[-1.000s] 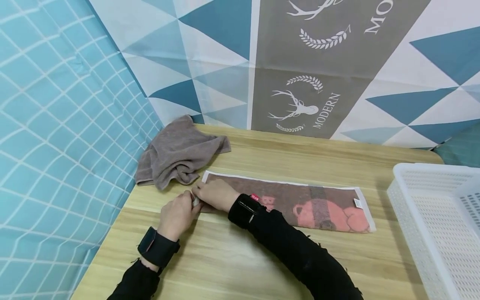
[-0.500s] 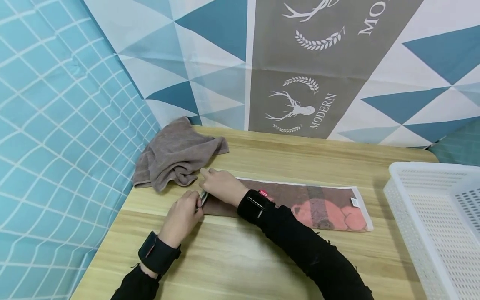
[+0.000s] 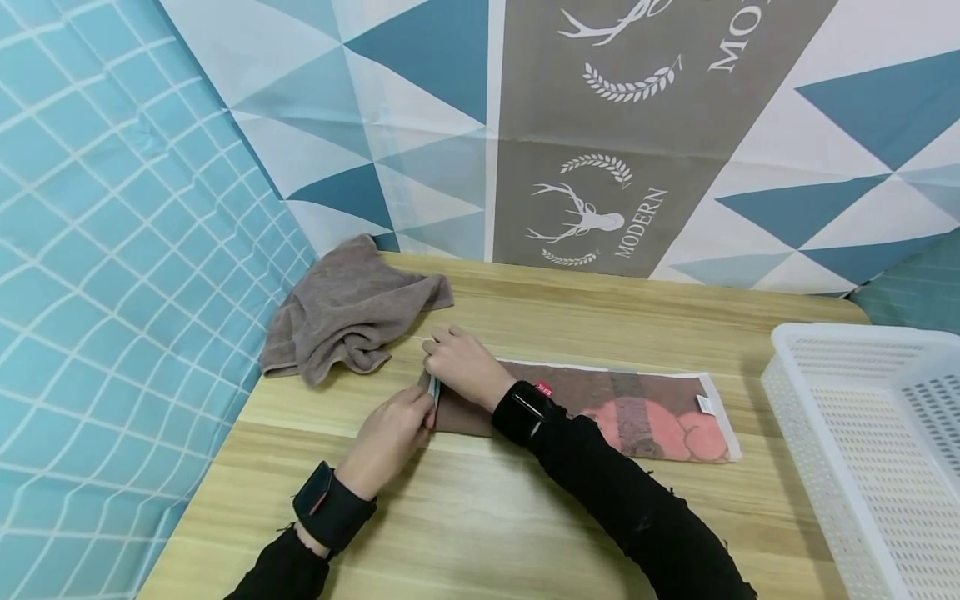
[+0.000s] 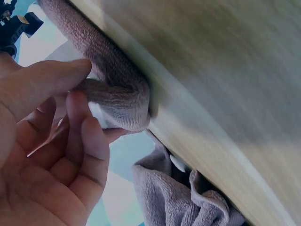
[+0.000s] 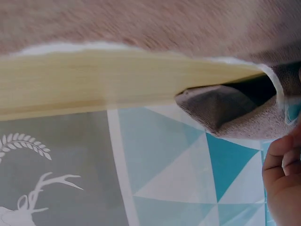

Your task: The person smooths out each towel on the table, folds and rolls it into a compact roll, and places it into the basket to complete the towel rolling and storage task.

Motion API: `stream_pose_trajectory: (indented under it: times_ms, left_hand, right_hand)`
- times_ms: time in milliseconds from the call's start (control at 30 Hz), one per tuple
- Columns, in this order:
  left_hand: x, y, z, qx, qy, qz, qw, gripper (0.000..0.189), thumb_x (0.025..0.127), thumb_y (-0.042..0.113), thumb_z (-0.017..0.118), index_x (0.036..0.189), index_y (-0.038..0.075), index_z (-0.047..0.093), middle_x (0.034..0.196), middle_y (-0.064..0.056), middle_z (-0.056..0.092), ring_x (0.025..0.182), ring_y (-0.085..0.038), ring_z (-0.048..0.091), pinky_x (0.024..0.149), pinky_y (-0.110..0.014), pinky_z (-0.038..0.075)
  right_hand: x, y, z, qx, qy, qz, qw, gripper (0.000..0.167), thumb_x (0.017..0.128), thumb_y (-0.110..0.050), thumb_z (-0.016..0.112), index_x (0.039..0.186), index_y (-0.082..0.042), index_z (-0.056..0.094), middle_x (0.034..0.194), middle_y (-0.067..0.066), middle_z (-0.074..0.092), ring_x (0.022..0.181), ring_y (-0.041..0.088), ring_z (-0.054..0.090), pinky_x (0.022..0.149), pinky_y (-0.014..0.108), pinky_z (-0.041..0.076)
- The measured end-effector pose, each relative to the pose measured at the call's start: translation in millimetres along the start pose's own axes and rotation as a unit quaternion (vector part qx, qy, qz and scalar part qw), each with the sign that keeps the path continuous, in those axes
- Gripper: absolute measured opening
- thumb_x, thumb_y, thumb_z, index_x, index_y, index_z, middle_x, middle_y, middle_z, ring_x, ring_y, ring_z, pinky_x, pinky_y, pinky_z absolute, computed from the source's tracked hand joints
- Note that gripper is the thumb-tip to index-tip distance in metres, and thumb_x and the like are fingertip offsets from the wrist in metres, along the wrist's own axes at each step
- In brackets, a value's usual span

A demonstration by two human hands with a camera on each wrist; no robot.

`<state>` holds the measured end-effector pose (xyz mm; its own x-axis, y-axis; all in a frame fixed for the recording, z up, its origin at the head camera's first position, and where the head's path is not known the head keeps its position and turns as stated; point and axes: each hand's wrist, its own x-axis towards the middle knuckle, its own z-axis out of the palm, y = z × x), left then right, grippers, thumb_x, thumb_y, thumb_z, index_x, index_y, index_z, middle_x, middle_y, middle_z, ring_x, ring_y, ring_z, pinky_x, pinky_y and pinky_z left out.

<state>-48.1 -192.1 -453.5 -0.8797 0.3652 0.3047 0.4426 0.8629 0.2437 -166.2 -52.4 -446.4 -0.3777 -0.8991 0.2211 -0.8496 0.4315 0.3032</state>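
Note:
A long brown towel [image 3: 667, 425] with a pink bear print and white edging lies across the wooden table. Its left end is turned up and over. My left hand [image 3: 390, 433] pinches the near side of that end; in the left wrist view, thumb and index finger grip a fold of the towel [image 4: 120, 96]. At the far side of the same end, my right hand [image 3: 468, 367] pinches the edge, its fingertips partly cut off in the right wrist view. A crumpled grey-brown towel [image 3: 352, 312] lies just beyond, at the back left.
A white perforated plastic basket [image 3: 813, 467] stands at the right side of the table. Blue checked cloth [image 3: 150, 250] covers the left wall, and a triangle-patterned cloth with deer prints [image 3: 577, 217] hangs behind the table.
Both hands have shifted to the right with the brown towel's left end, which is turned further over. The grey-brown towel and basket stay put; the head view has turned slightly.

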Motion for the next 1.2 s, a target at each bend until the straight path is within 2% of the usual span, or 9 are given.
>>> stream_pose_trajectory:
  times_ms: [167, 300, 400, 500, 667, 833, 1000, 1100, 1200]
  left_hand:
    - [0.9, -0.4, 3.6, -0.027, -0.018, -0.017, 0.9993, 0.022, 0.088, -0.003, 0.070, 0.088, 0.006, 0.050, 0.069, 0.002, 0.047, 0.062, -0.013, 0.049, 0.055, -0.026, 0.041]
    - [3.6, -4.3, -0.7, -0.082, -0.037, -0.042, 0.9950, 0.017, 0.094, -0.004, 0.061, 0.096, 0.004, 0.046, 0.069, 0.003, 0.045, 0.061, -0.010, 0.047, 0.054, -0.025, 0.040]
    - [5.7, -7.9, -5.2, -0.126, -0.059, -0.081, 0.9869, 0.019, 0.096, -0.002, 0.059, 0.092, 0.007, 0.043, 0.069, 0.003, 0.044, 0.059, -0.009, 0.043, 0.054, -0.023, 0.036]
    - [7.3, -9.3, -7.5, -0.152, -0.076, -0.129, 0.9770, 0.019, 0.097, 0.000, 0.059, 0.092, 0.007, 0.042, 0.070, 0.000, 0.046, 0.058, -0.011, 0.044, 0.053, -0.025, 0.035]
    - [9.0, -8.2, -4.2, -0.094, -0.090, -0.180, 0.9750, 0.022, 0.095, 0.011, 0.067, 0.087, 0.009, 0.047, 0.067, -0.001, 0.048, 0.054, -0.015, 0.048, 0.050, -0.029, 0.037]
    - [9.5, -5.6, -1.0, -0.022, -0.103, -0.219, 0.9701, 0.032, 0.090, 0.028, 0.074, 0.071, 0.013, 0.053, 0.066, -0.001, 0.049, 0.052, -0.018, 0.050, 0.047, -0.031, 0.038]
    - [10.4, -4.0, 1.0, -0.008, -0.086, -0.215, 0.9728, 0.037, 0.086, 0.032, 0.078, 0.067, 0.013, 0.052, 0.065, -0.002, 0.049, 0.052, -0.019, 0.050, 0.047, -0.032, 0.038]
    - [11.0, -2.4, 3.0, -0.020, -0.078, -0.208, 0.9747, 0.036, 0.085, 0.028, 0.079, 0.070, 0.012, 0.050, 0.065, -0.001, 0.048, 0.054, -0.017, 0.050, 0.050, -0.031, 0.039]
    - [11.7, 1.2, 4.6, -0.045, -0.068, -0.198, 0.9768, 0.031, 0.086, 0.016, 0.078, 0.073, 0.011, 0.050, 0.070, -0.001, 0.047, 0.059, -0.017, 0.049, 0.054, -0.032, 0.040]
  right_hand:
    - [-6.8, -1, 4, 0.024, -0.031, 0.019, 0.9990, 0.018, 0.095, -0.017, 0.060, 0.090, -0.022, 0.076, 0.095, -0.006, 0.068, 0.093, 0.014, 0.057, 0.074, 0.028, 0.046]
    - [-10.9, 5, -6, 0.098, -0.085, 0.037, 0.9909, 0.017, 0.100, -0.018, 0.057, 0.096, -0.014, 0.074, 0.097, 0.001, 0.068, 0.093, 0.018, 0.061, 0.076, 0.032, 0.052]
    - [-10.5, 9, -13, 0.171, -0.116, 0.059, 0.9767, 0.027, 0.102, -0.022, 0.051, 0.086, -0.012, 0.070, 0.089, 0.004, 0.065, 0.085, 0.020, 0.061, 0.075, 0.034, 0.053]
    - [-8.2, 8, -13, 0.200, -0.117, 0.079, 0.9696, 0.033, 0.105, -0.028, 0.048, 0.083, -0.012, 0.066, 0.082, 0.004, 0.062, 0.079, 0.020, 0.062, 0.073, 0.034, 0.053]
    - [-5.4, -1, -8, 0.152, -0.104, 0.096, 0.9781, 0.022, 0.105, -0.022, 0.050, 0.095, -0.010, 0.067, 0.085, 0.004, 0.066, 0.080, 0.019, 0.065, 0.068, 0.030, 0.054]
    - [-1.7, -8, -7, 0.116, -0.113, 0.134, 0.9777, 0.018, 0.101, -0.014, 0.055, 0.097, -0.012, 0.072, 0.093, 0.005, 0.066, 0.085, 0.019, 0.063, 0.071, 0.031, 0.054]
    - [0.6, -13, -8, 0.114, -0.115, 0.145, 0.9760, 0.018, 0.098, -0.012, 0.058, 0.094, -0.014, 0.076, 0.092, 0.005, 0.069, 0.082, 0.020, 0.064, 0.071, 0.033, 0.055]
    - [2.2, -17, -8, 0.149, -0.118, 0.163, 0.9680, 0.026, 0.102, -0.023, 0.055, 0.087, -0.013, 0.075, 0.086, 0.006, 0.071, 0.078, 0.022, 0.067, 0.068, 0.035, 0.057]
    - [5.1, -19, -6, 0.158, -0.117, 0.189, 0.9621, 0.047, 0.103, -0.041, 0.050, 0.069, -0.015, 0.068, 0.076, 0.004, 0.070, 0.073, 0.023, 0.066, 0.066, 0.036, 0.056]
